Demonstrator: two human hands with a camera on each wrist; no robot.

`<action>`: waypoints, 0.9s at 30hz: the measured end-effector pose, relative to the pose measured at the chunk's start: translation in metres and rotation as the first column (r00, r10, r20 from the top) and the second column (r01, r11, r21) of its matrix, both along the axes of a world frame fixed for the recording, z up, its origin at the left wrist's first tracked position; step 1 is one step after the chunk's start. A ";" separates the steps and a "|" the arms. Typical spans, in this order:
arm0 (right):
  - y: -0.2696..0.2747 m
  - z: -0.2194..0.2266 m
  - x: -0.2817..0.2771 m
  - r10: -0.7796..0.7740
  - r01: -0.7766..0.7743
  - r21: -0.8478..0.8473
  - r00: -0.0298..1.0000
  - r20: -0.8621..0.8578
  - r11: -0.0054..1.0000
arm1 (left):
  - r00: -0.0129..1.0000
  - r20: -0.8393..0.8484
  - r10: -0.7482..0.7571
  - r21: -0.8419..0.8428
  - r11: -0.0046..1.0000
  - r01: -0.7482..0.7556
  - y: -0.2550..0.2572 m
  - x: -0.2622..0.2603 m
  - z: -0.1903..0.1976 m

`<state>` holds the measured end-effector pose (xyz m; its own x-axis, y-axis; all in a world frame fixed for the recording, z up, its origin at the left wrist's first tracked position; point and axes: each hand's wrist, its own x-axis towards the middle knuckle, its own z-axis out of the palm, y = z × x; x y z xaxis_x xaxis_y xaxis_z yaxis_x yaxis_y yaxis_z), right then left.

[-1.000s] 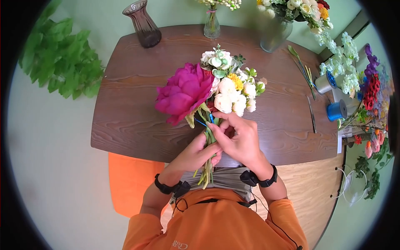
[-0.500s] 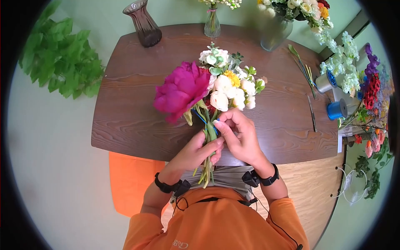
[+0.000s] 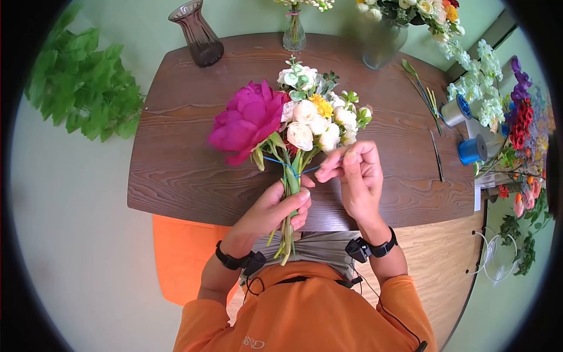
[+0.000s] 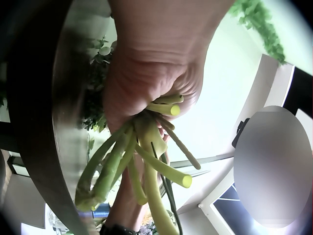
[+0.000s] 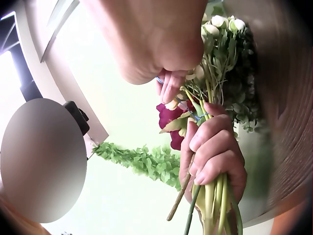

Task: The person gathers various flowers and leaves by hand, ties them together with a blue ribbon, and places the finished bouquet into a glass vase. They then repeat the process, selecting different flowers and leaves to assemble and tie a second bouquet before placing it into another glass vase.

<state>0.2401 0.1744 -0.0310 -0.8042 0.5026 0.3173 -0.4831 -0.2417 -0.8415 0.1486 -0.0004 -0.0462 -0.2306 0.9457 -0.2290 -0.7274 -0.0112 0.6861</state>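
My left hand (image 3: pixel 280 206) grips the green stems (image 4: pixel 105 174) of a bouquet held over the table's front edge. The bouquet carries one large magenta peony (image 3: pixel 249 120) at its left, cream blooms (image 3: pixel 300 136) and a small yellow flower (image 3: pixel 321 105). A thin blue ribbon (image 3: pixel 308 171) wraps the stems just above the left hand. Its taut end runs to my right hand (image 3: pixel 360 179), which pinches it between thumb and fingers, apart from the stems on the right. In the right wrist view, blue ribbon shows above the left hand's curled fingers (image 5: pixel 215 147).
On the right of the table lie loose stems (image 3: pixel 425 97), beside a blue-rimmed spool (image 3: pixel 454 111) and a blue ribbon spool (image 3: pixel 472 151). A tinted vase (image 3: pixel 202 44), a small clear vase (image 3: pixel 294 35) and a large flower-filled vase (image 3: pixel 384 44) stand along the back.
My right hand has drawn away from the stems to the right, pulling the blue ribbon taut. The left hand keeps its grip, and the bouquet has shifted slightly left.
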 end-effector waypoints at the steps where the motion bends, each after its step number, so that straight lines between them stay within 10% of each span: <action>1: -0.001 0.002 0.003 -0.002 0.002 -0.001 1.000 0.001 1.000 | 1.000 0.001 -0.002 -0.001 1.000 0.002 0.001 0.001 -0.002; 6: -0.008 0.027 0.020 0.233 -0.240 0.526 0.969 0.082 0.816 | 0.973 -0.226 0.038 0.027 0.999 -0.033 0.002 0.003 -0.011; 10: -0.006 0.045 0.008 -0.009 0.075 0.700 0.995 -0.098 0.710 | 0.828 -0.558 0.048 0.044 0.999 -0.028 0.001 0.000 -0.024; 12: -0.001 0.026 0.016 -0.272 0.239 0.498 0.962 -0.007 0.834 | 0.999 -0.037 0.028 0.005 1.000 -0.028 0.002 0.005 0.001; 17: 0.008 0.027 0.015 -0.202 -0.011 0.758 0.961 0.188 0.652 | 0.997 0.079 0.016 0.053 0.998 -0.020 -0.003 -0.003 0.007; 27: -0.003 0.026 -0.001 -0.171 0.012 0.921 0.983 0.060 0.390 | 0.998 0.066 0.021 0.048 0.999 -0.024 -0.006 -0.002 0.003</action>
<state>0.2395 0.1711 -0.0045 -0.8424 0.0464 0.5369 -0.3257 0.7499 -0.5759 0.1464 -0.0063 -0.0428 -0.2381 0.9509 -0.1977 -0.7698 -0.0606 0.6354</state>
